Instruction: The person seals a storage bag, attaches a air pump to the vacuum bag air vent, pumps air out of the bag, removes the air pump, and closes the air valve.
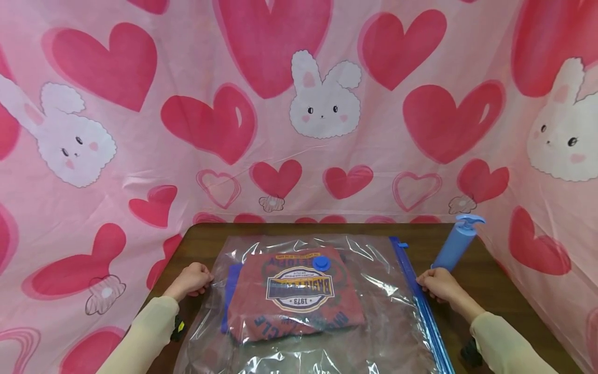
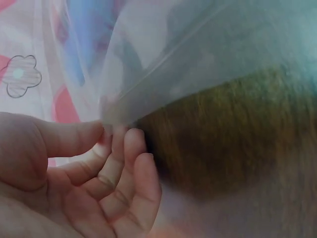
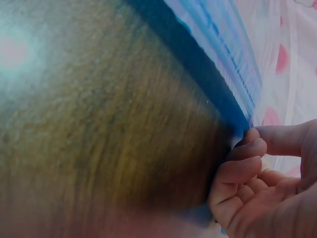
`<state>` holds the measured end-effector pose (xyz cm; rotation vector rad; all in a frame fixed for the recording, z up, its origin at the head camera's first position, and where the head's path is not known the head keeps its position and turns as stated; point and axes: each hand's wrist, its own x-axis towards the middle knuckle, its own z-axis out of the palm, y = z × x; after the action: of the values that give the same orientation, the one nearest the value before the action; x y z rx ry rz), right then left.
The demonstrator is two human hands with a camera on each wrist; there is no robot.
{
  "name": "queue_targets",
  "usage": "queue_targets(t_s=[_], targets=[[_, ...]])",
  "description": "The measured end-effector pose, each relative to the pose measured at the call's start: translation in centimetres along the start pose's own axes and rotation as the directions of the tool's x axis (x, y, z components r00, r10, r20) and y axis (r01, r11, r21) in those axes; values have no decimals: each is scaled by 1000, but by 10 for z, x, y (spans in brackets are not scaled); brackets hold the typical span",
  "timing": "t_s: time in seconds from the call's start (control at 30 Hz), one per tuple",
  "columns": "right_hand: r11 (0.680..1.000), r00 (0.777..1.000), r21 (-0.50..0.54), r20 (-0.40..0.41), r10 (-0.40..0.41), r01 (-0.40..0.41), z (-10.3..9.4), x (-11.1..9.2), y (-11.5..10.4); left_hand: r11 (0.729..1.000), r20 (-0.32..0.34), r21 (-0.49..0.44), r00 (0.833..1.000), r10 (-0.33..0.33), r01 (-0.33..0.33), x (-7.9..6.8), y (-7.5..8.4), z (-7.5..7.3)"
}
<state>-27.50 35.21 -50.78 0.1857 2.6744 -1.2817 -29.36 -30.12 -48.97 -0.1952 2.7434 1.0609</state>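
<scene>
A large clear vacuum storage bag [image 1: 390, 332] lies across the table, a folded red printed garment [image 1: 343, 317] inside it. Blue fabric [image 1: 231, 291] peeks out at the garment's left side. On top of the bag sits a round blue valve cap [image 1: 321, 263]. My left hand [image 1: 190, 279] pinches the bag's left edge between thumb and fingers; the left wrist view shows the film [image 2: 163, 74] drawn up from that pinch. At the other side, my right hand [image 1: 441, 285] pinches the blue zip edge [image 1: 405, 262], whose strip [image 3: 218, 54] slants up from the fingertips in the right wrist view.
A blue hand pump [image 1: 455, 246] is on the table just beyond my right hand. The brown wooden table [image 1: 495, 306] ends at a pink curtain [image 1: 308, 171] with hearts and rabbits, which also hangs along both sides.
</scene>
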Motion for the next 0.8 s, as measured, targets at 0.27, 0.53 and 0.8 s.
queue_targets(t_s=[0.27,0.53,0.8], targets=[[1000,1000,-2,-6,0,0,1,4,0,1000,-14,13,1000,3,-3,3,0,3],[999,1000,-23,-3,-22,22,0,2,3,999,29,52,1000,0,-1,6,1,-2],[958,966,-209,-122,-226,198,1,4,-8,942,-69,312,987,148,-120,15,18,-12]])
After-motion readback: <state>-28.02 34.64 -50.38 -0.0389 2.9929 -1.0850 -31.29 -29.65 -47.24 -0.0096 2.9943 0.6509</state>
